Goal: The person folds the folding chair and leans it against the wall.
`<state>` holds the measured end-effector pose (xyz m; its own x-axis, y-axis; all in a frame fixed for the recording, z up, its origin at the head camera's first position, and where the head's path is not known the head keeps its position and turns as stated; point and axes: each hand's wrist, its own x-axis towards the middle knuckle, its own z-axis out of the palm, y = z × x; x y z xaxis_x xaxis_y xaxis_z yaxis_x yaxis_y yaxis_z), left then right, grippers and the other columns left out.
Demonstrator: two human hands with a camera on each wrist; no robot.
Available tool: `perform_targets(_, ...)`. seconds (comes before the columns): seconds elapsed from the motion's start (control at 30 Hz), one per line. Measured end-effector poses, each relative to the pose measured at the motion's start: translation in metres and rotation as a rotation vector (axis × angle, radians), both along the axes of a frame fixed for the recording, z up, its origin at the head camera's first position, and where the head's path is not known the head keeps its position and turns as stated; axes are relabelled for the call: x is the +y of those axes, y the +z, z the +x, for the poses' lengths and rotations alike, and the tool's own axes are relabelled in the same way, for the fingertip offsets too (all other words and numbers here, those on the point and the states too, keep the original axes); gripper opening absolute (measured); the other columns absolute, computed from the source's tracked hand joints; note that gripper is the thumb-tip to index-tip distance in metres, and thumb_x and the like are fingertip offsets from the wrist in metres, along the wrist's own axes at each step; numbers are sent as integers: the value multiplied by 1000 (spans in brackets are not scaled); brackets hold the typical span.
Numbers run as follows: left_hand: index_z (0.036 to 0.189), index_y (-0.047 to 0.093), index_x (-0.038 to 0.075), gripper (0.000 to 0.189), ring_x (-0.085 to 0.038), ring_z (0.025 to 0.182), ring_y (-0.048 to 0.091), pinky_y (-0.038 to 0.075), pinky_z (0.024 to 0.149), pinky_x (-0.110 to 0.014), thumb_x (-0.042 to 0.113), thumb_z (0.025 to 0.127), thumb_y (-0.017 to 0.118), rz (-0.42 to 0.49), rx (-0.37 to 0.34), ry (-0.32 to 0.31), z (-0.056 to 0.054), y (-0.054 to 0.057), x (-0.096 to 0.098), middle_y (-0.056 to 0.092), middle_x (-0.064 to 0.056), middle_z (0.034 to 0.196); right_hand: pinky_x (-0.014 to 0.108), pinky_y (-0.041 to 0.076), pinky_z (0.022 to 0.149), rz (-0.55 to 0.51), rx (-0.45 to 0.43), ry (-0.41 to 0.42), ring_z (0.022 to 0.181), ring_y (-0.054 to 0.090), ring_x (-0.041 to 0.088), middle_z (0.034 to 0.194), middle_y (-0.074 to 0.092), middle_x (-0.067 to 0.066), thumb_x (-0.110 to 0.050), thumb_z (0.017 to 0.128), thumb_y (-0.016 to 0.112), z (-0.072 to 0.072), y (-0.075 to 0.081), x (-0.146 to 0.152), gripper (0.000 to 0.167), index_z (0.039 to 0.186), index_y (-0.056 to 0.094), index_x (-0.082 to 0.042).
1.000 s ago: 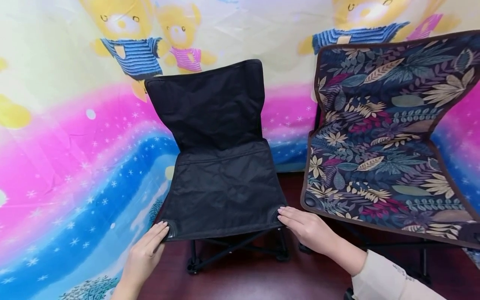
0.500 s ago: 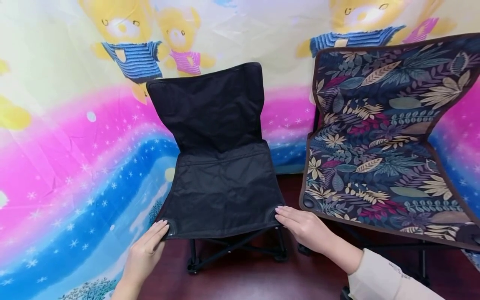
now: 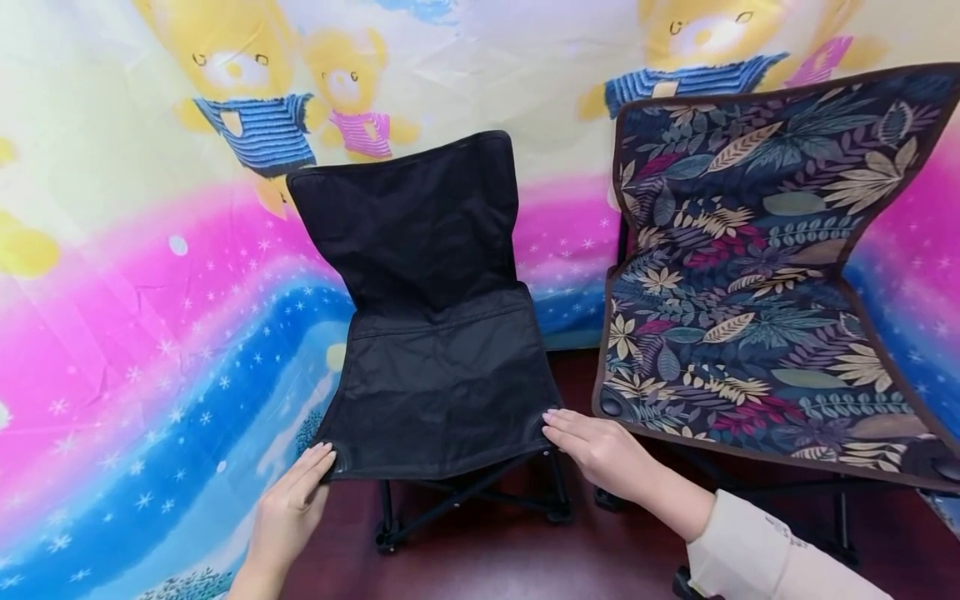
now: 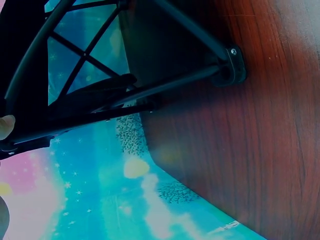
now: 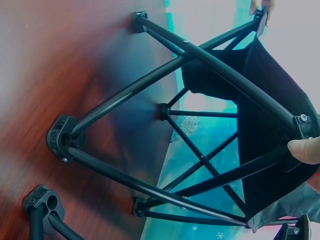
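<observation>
A black folding chair [image 3: 442,375] stands unfolded on the dark red wooden surface. My left hand [image 3: 288,508] grips the seat's front left corner, fingers on top. In the left wrist view its thumb [image 4: 6,126] shows at the frame's edge. The front right corner is held by my right hand [image 3: 600,454]; from below, the right wrist view shows the thumb [image 5: 306,150] against the corner joint. Crossed black legs [image 5: 185,55] spread under the seat. Beside it on the right is a larger folding chair [image 3: 750,333] with a leaf print and brown edging.
Behind both chairs hangs a backdrop cloth [image 3: 150,333] printed with bears and snowflakes, which also runs down the left side. The leaf-print chair's feet [image 5: 44,200] stand close to the black chair's legs on the wooden surface [image 3: 480,558].
The head view has shifted slightly, so the chairs' backs and the backdrop sit a little lower and further left. Both hands stay on the black chair's front corners.
</observation>
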<state>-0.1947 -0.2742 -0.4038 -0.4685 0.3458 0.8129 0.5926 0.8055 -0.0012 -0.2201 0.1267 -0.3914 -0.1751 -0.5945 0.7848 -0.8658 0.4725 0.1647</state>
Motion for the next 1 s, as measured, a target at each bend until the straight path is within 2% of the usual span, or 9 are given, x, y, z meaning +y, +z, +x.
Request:
perform_targets(0.13, 95, 65, -4, 50, -27, 94, 57, 28, 93, -15, 35, 91, 34, 9, 0, 5, -2, -1, 0, 61, -15, 101, 33, 49, 70, 8, -25, -10, 90, 59, 24, 98, 62, 16, -14, 95, 25, -1, -1, -1, 43, 93, 65, 1)
perform_targets(0.3, 94, 66, -3, 49, -29, 90, 58, 42, 81, -28, 35, 91, 36, 5, 38, 0, -2, -2, 1, 61, -14, 100, 32, 49, 69, 15, -29, -19, 89, 59, 23, 97, 62, 16, -15, 95, 24, -2, -1, -2, 45, 91, 66, 1)
perform_targets(0.37, 95, 65, -4, 50, -29, 90, 58, 41, 82, -27, 35, 91, 35, 12, 20, 7, -2, -1, 1, 61, -14, 100, 32, 49, 69, 16, -18, -20, 88, 60, 23, 96, 62, 16, -14, 95, 24, -2, 0, -2, 45, 91, 66, 1)
perform_targets(0.5, 96, 64, -5, 52, -29, 93, 57, 29, 91, -12, 37, 91, 33, 33, -33, 24, -2, 0, 3, 61, -16, 100, 31, 49, 69, 16, -18, -23, 89, 60, 23, 96, 62, 15, -14, 95, 24, -2, 3, -3, 45, 92, 66, 1)
perform_targets(0.57, 97, 64, -4, 52, -28, 93, 56, 25, 92, -10, 37, 91, 32, 34, -47, 33, -3, 1, 4, 61, -16, 100, 32, 49, 68, 9, -1, -18, 88, 60, 24, 96, 62, 16, -13, 95, 25, -1, 5, -3, 44, 92, 66, 2)
perform_targets(0.67, 97, 64, -4, 51, -29, 91, 57, 37, 87, -20, 36, 91, 33, 33, -18, 28, -4, 2, 5, 61, -15, 100, 32, 49, 68, 1, 11, -15, 87, 60, 24, 95, 62, 16, -12, 95, 25, -1, 7, -4, 43, 92, 66, 1)
perform_targets(0.77, 97, 64, -4, 50, -30, 91, 57, 43, 78, -33, 34, 90, 33, 43, 10, 12, -5, 3, 6, 61, -14, 101, 33, 50, 67, -1, 26, -16, 86, 60, 24, 95, 62, 16, -10, 95, 26, -1, 9, -5, 42, 91, 66, 2)
perform_targets(0.93, 97, 65, -3, 50, -30, 91, 57, 43, 77, -34, 35, 90, 33, 59, 25, 9, -5, 2, 7, 61, -14, 101, 32, 49, 68, 7, 3, -22, 87, 60, 23, 95, 63, 16, -12, 95, 25, -1, 10, -6, 43, 91, 66, 1)
perform_targets(1.0, 97, 65, -3, 50, -30, 91, 57, 42, 80, -29, 35, 91, 33, 66, 23, 14, -5, 2, 8, 61, -14, 100, 32, 49, 69, 9, -5, -27, 87, 60, 23, 95, 63, 16, -12, 95, 25, -1, 10, -7, 44, 91, 66, 1)
